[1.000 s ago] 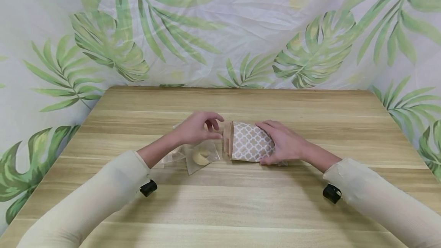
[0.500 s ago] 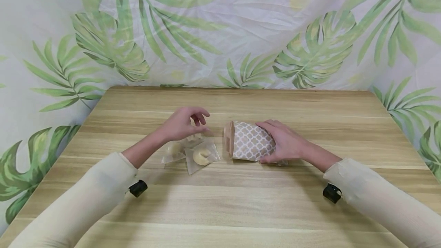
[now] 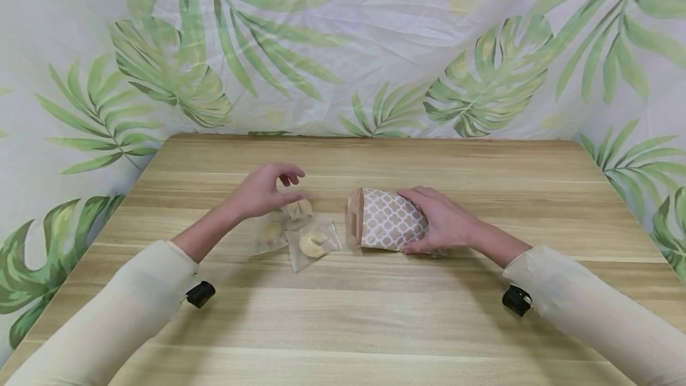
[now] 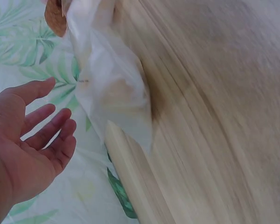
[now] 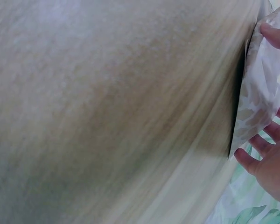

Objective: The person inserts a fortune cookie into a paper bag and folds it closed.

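A paper bag (image 3: 393,222) with a white lattice pattern on tan lies on its side, its folded brown mouth facing left. My right hand (image 3: 447,222) grips its closed end, thumb on the near side and fingers on the far side. To the left lie clear packets, among them a front packet (image 3: 313,244) with a pale folded piece like a fortune cookie. Just over the rear packet (image 3: 298,210) hovers my left hand (image 3: 265,189), fingers loosely bent and holding nothing. In the left wrist view a translucent wrapper (image 4: 114,88) shows beyond that hand's fingertips.
A wood-grain table (image 3: 348,314) carries everything. Behind it hangs a leaf-print cloth (image 3: 386,46), close to the table's back edge. Black wrist cameras sit under both cream sleeves (image 3: 134,308).
My left hand has drawn back leftward from the bag's mouth, uncovering more of the packets. The right hand and the bag have stayed in place.
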`<control>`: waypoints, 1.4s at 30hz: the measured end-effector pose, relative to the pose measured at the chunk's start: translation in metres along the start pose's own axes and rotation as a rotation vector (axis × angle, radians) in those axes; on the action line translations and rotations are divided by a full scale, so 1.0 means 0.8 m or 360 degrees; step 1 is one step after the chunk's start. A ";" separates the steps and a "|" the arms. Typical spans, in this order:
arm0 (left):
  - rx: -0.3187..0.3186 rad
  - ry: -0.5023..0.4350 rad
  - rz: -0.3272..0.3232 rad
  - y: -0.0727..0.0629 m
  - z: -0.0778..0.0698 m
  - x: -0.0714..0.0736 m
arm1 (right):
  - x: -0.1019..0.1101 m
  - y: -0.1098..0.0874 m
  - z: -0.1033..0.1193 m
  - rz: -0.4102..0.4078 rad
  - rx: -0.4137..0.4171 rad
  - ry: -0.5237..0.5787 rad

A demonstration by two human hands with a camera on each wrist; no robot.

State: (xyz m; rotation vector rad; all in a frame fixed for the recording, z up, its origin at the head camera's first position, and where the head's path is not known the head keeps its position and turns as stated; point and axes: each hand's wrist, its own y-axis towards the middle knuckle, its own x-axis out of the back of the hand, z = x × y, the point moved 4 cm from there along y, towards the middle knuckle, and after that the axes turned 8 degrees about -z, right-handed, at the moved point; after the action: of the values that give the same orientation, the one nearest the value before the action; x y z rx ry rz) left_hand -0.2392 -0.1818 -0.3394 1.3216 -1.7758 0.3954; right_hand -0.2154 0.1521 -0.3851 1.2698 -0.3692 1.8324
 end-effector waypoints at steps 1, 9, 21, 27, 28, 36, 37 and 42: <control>0.0016 0.0024 0.0004 0.000 0.003 0.001 | 0.000 0.000 0.000 0.0001 0.0000 -0.0001; 0.0105 0.0196 0.0095 -0.002 0.018 0.002 | 0.000 0.000 0.000 0.0010 -0.0003 0.0002; 0.0080 0.0247 0.0146 0.000 0.021 -0.001 | 0.001 -0.001 -0.001 0.0019 -0.0016 -0.0003; 0.0152 0.0403 0.0151 -0.005 0.018 -0.004 | 0.001 -0.001 -0.001 0.0032 -0.0032 -0.0007; 0.0168 0.0441 0.0165 -0.006 0.018 -0.005 | 0.000 -0.001 -0.001 0.0035 -0.0033 -0.0008; 0.0131 0.0588 0.0231 -0.010 0.021 -0.012 | 0.000 -0.001 0.000 0.0037 -0.0021 0.0000; 0.0123 0.0581 0.0230 -0.010 0.022 -0.013 | 0.000 -0.001 0.000 0.0036 -0.0019 0.0001; 0.0074 0.0521 0.0230 -0.011 0.023 -0.013 | 0.000 -0.001 0.001 0.0033 -0.0015 -0.0002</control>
State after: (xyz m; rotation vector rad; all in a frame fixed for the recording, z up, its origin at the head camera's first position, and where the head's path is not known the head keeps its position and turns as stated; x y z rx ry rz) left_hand -0.2393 -0.1917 -0.3600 1.0909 -1.5962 0.6955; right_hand -0.2146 0.1520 -0.3846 1.2653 -0.3927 1.8452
